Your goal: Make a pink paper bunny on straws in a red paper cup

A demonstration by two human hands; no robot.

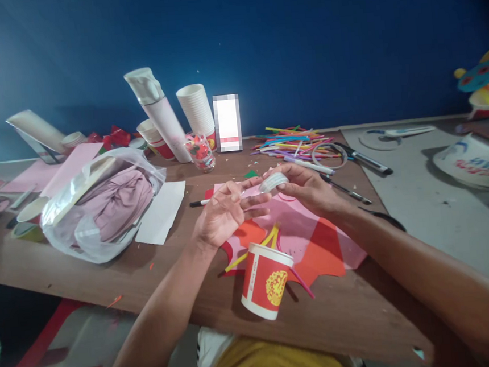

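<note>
My right hand (309, 188) pinches a roll of whitish tape (274, 181) between thumb and fingers, above the papers. Just left of it, my left hand (223, 212) is turned palm up with its fingers apart, their tips close to the roll. Whether a loose strip of tape runs between the hands I cannot tell. Below them, near the table's front edge, stands a red and white paper cup (265, 281) with a yellow emblem. Yellow strips (270, 238) and a magenta stick (303, 283) show behind and beside it. Pink paper (305, 224) and orange-red paper (325, 250) lie underneath.
A plastic bag with pink cloth (121, 200) and a white sheet (161, 213) lie left. At the back stand a tilted thermos (159, 114), stacked paper cups (197, 107) and a small jar (201, 153). Colourful sticks (296, 144) and a cutter (369, 161) lie right.
</note>
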